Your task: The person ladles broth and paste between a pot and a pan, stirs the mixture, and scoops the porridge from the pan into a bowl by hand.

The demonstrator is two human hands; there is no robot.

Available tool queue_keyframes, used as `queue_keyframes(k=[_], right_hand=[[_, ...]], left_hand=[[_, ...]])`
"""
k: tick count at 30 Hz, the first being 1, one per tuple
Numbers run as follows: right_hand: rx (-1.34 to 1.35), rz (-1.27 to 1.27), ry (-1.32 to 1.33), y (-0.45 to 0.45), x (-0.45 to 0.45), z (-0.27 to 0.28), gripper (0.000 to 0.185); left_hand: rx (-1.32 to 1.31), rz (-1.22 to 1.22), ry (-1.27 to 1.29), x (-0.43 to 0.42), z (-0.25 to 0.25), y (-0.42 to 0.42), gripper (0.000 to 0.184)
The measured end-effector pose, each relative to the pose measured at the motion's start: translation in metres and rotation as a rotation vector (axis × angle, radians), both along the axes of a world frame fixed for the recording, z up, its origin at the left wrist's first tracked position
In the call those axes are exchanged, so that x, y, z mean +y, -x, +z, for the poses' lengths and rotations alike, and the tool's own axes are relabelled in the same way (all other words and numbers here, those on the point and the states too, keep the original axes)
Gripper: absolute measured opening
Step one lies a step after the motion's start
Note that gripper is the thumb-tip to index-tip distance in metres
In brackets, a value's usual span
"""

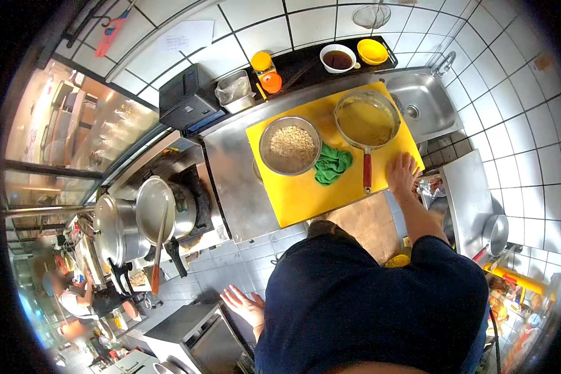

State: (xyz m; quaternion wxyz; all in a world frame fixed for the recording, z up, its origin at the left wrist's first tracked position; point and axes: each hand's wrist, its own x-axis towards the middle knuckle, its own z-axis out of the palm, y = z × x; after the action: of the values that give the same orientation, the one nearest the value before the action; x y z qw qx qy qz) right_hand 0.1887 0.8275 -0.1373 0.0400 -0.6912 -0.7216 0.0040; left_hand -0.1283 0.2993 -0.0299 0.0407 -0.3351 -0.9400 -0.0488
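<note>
My right hand [402, 172] lies flat with fingers stretched on the right edge of a yellow cutting board [305, 199]. Close by it is the red handle of a saucepan [368, 118], which holds a yellowish mixture. A metal bowl [291, 146] of pale grains or beans stands on the board's left part, with a crumpled green cloth [333, 164] between bowl and pan. Down at my left side, away from the counter, my left hand [244, 306] hangs in the air, fingers spread and holding nothing.
A sink [421, 103] adjoins the board on the right. Behind it, a black shelf carries a bowl of dark liquid [337, 59] and a yellow bowl [372, 52]. To the left, large pots [163, 209] occupy the stove, one with a wooden-handled utensil [159, 249]. Another person [75, 293] is farther off.
</note>
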Motion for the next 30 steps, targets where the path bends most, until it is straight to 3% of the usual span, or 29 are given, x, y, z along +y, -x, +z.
queue_keyframes(k=[4,7,12,20,26,30], right_hand=[[-0.060,0.088,-0.142,-0.012,-0.012,-0.013,0.056],[-0.143,0.119,-0.044,-0.012,-0.022,-0.001,0.057],[-0.056,0.147,0.188,-0.009,-0.045,0.029,0.061],[-0.126,0.256,0.361,-0.021,-0.043,0.042,0.086],[-0.160,0.288,0.427,-0.020,-0.048,0.065,0.090],[-0.201,0.390,0.256,-0.028,-0.042,0.042,0.088]], left_hand=[[-0.135,0.091,0.019,-0.032,-0.022,-0.026,0.089],[-0.171,0.094,0.001,-0.068,-0.033,-0.044,0.091],[-0.242,0.148,0.030,-0.114,-0.034,-0.089,0.088],[-0.393,0.016,0.089,-0.173,-0.109,-0.158,0.090],[-0.440,-0.050,0.047,-0.150,-0.098,-0.182,0.086],[-0.495,0.032,0.017,-0.122,-0.074,-0.185,0.082]])
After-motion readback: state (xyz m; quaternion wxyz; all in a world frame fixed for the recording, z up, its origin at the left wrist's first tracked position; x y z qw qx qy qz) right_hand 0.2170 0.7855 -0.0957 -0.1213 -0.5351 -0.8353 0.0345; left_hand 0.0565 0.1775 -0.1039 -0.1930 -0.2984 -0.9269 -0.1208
